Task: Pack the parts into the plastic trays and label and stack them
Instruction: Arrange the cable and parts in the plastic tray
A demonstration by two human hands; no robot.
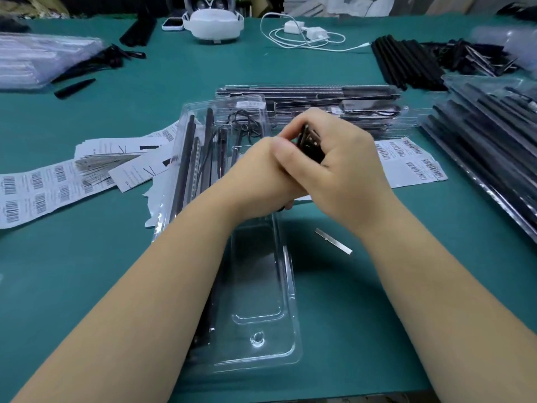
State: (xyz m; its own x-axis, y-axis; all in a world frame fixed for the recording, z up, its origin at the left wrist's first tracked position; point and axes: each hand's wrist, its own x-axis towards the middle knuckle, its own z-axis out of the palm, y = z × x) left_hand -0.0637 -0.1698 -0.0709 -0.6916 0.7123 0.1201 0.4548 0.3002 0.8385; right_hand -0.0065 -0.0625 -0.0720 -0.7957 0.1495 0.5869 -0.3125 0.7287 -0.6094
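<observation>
over the green bench (87,286), my left hand (261,173) and right hand (340,161) are clamping a small black part (311,144) together above the half-filled open tray (261,338); packed trays (334,112) are stacking behind, labels (412,161) waiting.

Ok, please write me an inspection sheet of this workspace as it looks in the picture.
Surface: green table mat, mostly covered toward the far side.
Job's things: open clear plastic tray in front of the person, its far half holding black rods; filled trays stacked behind it and at right; barcode label sheets at left and right.
Clutter: small metal strip loose on the mat; loose black parts; white headset; phone.
Grips: left hand and right hand together hold a small black part above the tray.
Cables: white charger with coiled cable.
Surroundings: dark, unclear.
</observation>
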